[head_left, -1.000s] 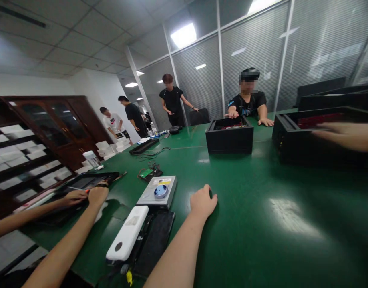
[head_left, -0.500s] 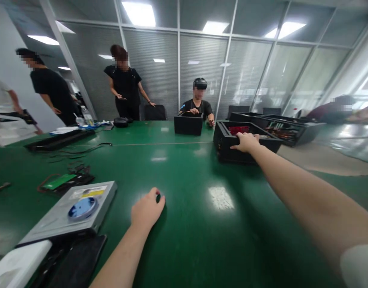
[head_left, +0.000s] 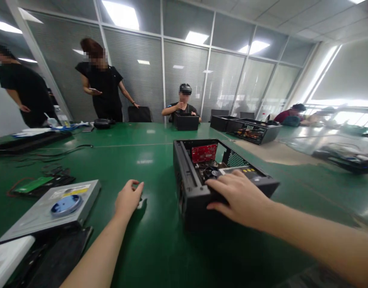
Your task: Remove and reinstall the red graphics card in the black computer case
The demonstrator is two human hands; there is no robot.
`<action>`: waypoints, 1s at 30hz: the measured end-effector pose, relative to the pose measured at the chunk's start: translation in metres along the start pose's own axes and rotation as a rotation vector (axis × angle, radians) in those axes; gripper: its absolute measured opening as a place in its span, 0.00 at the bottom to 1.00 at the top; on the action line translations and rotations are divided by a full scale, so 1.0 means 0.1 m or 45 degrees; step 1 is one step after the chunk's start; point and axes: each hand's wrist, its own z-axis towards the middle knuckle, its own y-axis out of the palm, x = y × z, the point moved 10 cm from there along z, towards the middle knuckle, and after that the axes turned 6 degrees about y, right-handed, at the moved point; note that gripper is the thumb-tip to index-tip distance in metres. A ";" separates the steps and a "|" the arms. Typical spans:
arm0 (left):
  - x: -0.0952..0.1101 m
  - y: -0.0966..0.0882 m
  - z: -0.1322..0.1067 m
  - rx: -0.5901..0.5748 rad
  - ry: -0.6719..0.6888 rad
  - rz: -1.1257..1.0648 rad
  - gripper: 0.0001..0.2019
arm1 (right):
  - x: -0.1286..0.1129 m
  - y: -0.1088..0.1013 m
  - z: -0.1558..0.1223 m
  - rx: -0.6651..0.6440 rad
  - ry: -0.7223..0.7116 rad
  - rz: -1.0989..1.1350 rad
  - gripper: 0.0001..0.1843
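Note:
My right hand (head_left: 242, 198) grips the near rim of an open black computer case (head_left: 198, 204), fingers over the edge and thumb against the outer wall. Inside the case are a red circuit board (head_left: 204, 153), a round fan (head_left: 210, 172) and a metal box with a label, partly covered by my fingers. Left of the case, my left hand (head_left: 127, 201) is low over the green table, its fingers curled together. A small pale spot shows beside its fingers; whether it is something held I cannot make out.
On the left lie a silver disc drive (head_left: 87, 200) with a blue round roll on it, a green circuit board (head_left: 33, 185) and cables. More black cases (head_left: 252, 130) stand at the far right. Across the table (head_left: 135, 160) a seated person works at a black box (head_left: 186, 122).
My right hand has drawn the computer case across the table toward me. The view has turned to the right. My left hand stays low, its fingers still curled.

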 end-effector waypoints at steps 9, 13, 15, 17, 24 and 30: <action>0.02 -0.01 -0.01 -0.016 0.022 -0.096 0.21 | -0.07 -0.81 0.12 -0.036 -0.109 0.157 0.23; 0.06 -0.02 -0.02 -0.064 0.020 -0.039 0.19 | 0.15 -0.03 0.90 -0.225 -0.192 -0.168 0.18; 0.04 0.00 0.00 -0.073 0.009 -0.049 0.20 | 0.19 0.31 1.14 -0.226 -0.217 -0.297 0.19; 0.04 0.02 0.00 -0.089 -0.001 -0.054 0.20 | 0.22 0.50 1.26 -0.174 -0.192 -0.332 0.22; 0.11 0.05 -0.03 -0.155 -0.042 0.132 0.18 | 0.30 0.59 1.19 -0.120 -0.110 -0.366 0.22; 0.10 0.09 -0.03 -0.173 -0.026 0.147 0.19 | 0.43 0.53 1.18 -0.145 0.006 -0.292 0.17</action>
